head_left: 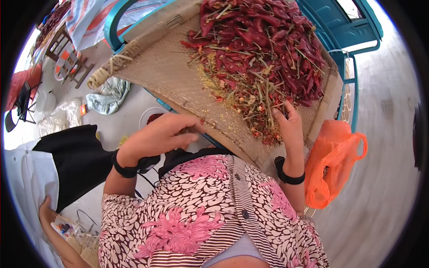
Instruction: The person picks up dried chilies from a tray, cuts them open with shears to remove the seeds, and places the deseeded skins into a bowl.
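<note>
A flat woven tray [178,67] of tight, straw-coloured basketwork, its rim bound with pale cane, sits tilted in front of the person. On it lies a heap of dried chillies [263,40], dark red, wrinkled and glossy. The heap's near edge thins into brittle stems, broken flakes and yellow seeds [223,96].

The tray rests against a blue metal frame [344,31] over a grey concrete floor [389,147], outdoors in daylight. A crinkled orange plastic bag [333,161] hangs just beside the tray's right edge. A striped tarp [94,18] and a small wooden stool [67,60] lie further off on the left. At the lower left another person's hand [44,210] shows beside white cloth.

The right hand [291,129] rests on the tray, its fingers [280,114] loosely spread and touching the stems and flakes at the heap's near edge. The left hand [158,136] is at the tray's near rim with its fingers curled toward the thumb. Whether it holds anything cannot be told.
</note>
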Action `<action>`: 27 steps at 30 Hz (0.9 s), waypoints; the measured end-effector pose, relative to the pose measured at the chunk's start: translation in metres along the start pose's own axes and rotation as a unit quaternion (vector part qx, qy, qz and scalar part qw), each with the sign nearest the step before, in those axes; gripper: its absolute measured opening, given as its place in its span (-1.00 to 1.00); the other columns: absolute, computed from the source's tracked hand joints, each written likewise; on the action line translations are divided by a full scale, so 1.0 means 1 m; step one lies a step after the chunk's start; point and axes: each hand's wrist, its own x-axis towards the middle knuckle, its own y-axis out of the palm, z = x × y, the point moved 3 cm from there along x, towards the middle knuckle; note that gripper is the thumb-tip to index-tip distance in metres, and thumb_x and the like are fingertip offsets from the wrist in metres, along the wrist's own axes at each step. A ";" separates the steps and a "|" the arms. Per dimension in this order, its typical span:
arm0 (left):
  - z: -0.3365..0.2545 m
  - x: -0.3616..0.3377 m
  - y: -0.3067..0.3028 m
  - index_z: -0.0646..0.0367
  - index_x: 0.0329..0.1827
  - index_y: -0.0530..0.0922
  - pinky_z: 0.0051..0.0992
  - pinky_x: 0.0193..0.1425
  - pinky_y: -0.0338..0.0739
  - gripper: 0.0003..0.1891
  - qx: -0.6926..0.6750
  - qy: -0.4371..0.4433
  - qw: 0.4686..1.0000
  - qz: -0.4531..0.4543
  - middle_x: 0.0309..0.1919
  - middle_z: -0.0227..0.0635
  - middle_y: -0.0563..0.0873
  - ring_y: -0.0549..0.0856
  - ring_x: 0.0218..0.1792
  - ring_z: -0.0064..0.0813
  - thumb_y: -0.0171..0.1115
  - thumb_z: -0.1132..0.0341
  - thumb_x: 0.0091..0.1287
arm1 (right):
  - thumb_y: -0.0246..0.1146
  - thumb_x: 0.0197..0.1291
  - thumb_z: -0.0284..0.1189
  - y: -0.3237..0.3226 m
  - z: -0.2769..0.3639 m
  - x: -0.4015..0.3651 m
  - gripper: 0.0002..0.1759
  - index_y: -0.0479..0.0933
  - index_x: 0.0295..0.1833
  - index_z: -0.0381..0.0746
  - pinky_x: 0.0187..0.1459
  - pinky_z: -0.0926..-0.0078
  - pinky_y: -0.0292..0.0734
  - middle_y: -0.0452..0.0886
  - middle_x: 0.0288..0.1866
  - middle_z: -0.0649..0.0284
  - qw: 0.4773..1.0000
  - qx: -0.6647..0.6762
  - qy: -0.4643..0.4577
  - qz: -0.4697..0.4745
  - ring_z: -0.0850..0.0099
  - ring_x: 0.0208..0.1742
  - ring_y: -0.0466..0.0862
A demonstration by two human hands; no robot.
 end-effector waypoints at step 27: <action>0.001 0.139 0.113 -0.10 0.26 0.50 0.08 0.46 0.05 -0.44 0.489 0.251 0.833 -0.068 0.31 -0.38 0.50 0.33 0.42 -0.18 0.22 0.46 0.12 | 0.14 0.20 -0.58 -0.027 0.034 0.007 -0.71 0.57 0.04 -0.28 -0.01 0.39 0.51 0.68 -0.07 0.15 0.976 -0.075 -0.164 -0.121 0.31 -0.04 0.67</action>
